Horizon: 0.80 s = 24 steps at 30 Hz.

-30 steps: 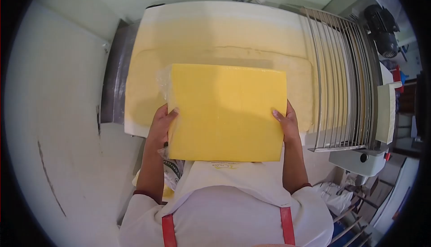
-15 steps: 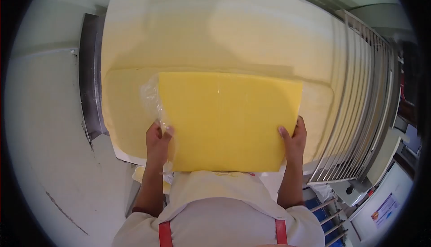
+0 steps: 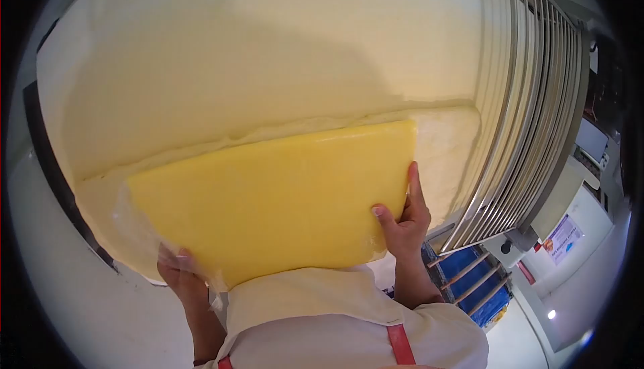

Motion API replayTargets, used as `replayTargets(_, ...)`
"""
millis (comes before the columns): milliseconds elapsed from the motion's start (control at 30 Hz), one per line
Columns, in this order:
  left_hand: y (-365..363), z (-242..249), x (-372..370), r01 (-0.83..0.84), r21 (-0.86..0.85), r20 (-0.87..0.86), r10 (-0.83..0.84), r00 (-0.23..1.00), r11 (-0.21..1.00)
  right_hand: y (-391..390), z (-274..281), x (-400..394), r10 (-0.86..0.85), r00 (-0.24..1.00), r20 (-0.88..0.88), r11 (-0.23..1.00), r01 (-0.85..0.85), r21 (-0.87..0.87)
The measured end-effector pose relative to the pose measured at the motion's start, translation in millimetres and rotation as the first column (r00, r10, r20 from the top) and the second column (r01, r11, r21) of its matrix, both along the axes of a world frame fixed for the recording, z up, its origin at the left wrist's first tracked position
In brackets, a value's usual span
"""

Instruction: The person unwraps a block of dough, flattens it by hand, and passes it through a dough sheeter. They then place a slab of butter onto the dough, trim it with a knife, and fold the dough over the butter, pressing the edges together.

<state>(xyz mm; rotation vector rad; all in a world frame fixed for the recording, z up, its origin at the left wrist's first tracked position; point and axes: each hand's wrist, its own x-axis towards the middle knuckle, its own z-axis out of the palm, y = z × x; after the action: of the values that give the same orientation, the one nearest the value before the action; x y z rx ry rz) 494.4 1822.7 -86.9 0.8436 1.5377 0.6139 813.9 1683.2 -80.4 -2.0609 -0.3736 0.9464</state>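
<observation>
A large flat yellow sheet (image 3: 282, 201), with clear plastic film (image 3: 131, 221) loose along its left side, is held up in front of the apron. My left hand (image 3: 178, 272) grips its lower left edge through the film. On the right edge, my right hand (image 3: 406, 225) pinches the sheet, thumb on the face and fingers along the side. Beneath and beyond the sheet lies a wide layer of pale dough (image 3: 443, 144) on the work surface, with a raised edge running across it.
Metal bars of a rack or guard (image 3: 523, 127) stand along the right side of the work surface. Below them is a blue crate-like object (image 3: 473, 282) with rods across it. A dark strip (image 3: 54, 161) borders the left side.
The view has turned and shifted. The yellow sheet now appears tilted, its left side lower, and nearer the raised dough edge. Both hands keep their hold on it.
</observation>
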Motion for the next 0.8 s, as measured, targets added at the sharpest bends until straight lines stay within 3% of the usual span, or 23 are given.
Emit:
replayTargets(100,-4,-5,-8,0.005,0.003,0.088,-0.005,0.996,1.0,-1,-6,2,0.078,0.992,0.1,0.997,-0.08,0.023)
replayTargets(200,-8,-7,-19,0.025,-0.037,0.011,-0.025,1.0,0.999,-1,-6,2,0.035,0.999,0.019,0.999,-0.036,0.019)
replayTargets(400,0,-14,-19,0.049,0.018,0.082,-0.05,0.995,0.999,10,-3,4,0.04,0.997,0.064,0.998,-0.036,-0.06)
replayTargets(467,4,-14,-5,0.033,0.083,0.051,-0.037,0.998,0.996,7,-12,6,0.118,0.966,0.231,0.993,-0.116,-0.022)
replayTargets(533,3,-21,-12,0.076,0.108,0.046,-0.081,0.996,0.991,15,-3,1,0.075,0.978,0.193,0.996,-0.084,0.04)
replayTargets(700,-1,-6,5,-0.019,0.091,0.153,0.005,0.988,0.996,4,-1,-9,0.058,0.986,0.157,0.99,-0.076,0.115)
replayTargets(800,-1,-14,-7,0.017,0.096,0.207,-0.036,0.978,0.995,-4,-13,-7,0.074,0.955,0.288,0.976,-0.129,0.177)
